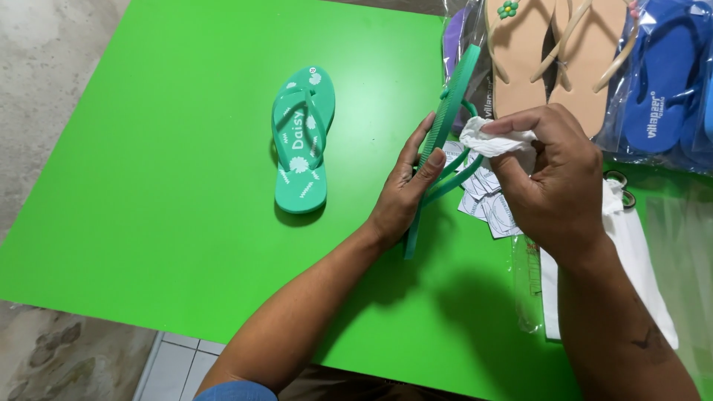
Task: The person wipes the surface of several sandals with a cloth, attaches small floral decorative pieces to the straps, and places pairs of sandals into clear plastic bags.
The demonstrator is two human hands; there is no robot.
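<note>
One green flip-flop (444, 126) (ridged sole, on edge) is gripped by the left hand (405, 189); right hand (557, 178) pinches a white cloth (490, 141).

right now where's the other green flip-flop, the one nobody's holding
In the head view the loose green flip-flop lies flat, straps up, on the green table, left of the left hand and apart from it.
</note>
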